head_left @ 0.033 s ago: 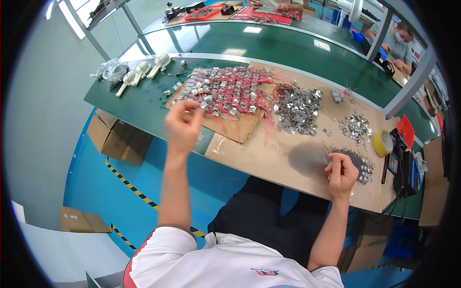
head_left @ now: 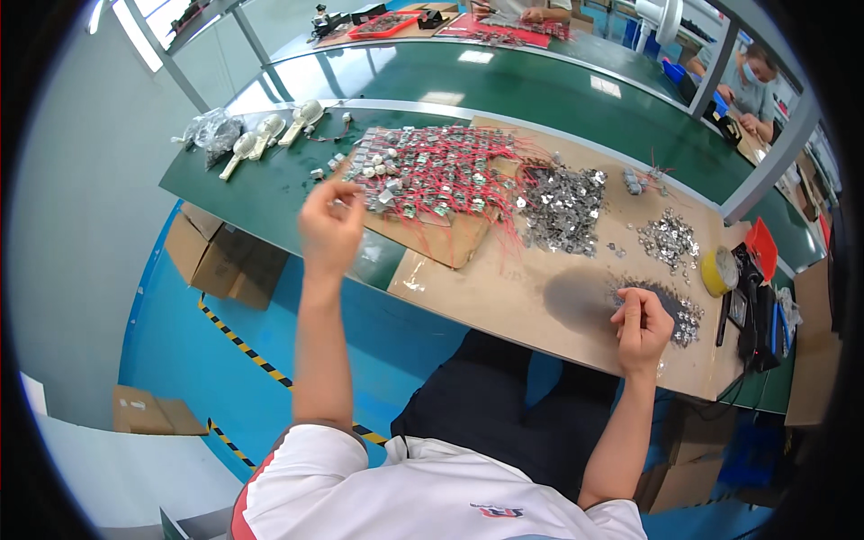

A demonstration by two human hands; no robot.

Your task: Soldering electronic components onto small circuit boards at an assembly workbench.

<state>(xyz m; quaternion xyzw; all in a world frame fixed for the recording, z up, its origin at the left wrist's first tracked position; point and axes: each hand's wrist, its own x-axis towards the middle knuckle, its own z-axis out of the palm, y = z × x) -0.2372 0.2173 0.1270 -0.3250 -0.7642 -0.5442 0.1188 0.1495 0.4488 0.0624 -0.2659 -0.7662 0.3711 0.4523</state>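
Head view: I see the person's left hand (head_left: 331,225) by the left end of a cardboard sheet (head_left: 459,247), fingers curled and the gap to the thumb narrow; I can't tell if anything is in it. The red-wired parts (head_left: 441,171) cover that sheet just right of those fingertips and beyond them, their spread running lengthwise along the table (head_left: 270,193), with the left hand clearly nearer. The right hand (head_left: 643,324), fingers bent close to the thumb, hangs beside small metal pieces (head_left: 688,319) near the table's front edge; whether it grips one I cannot tell.
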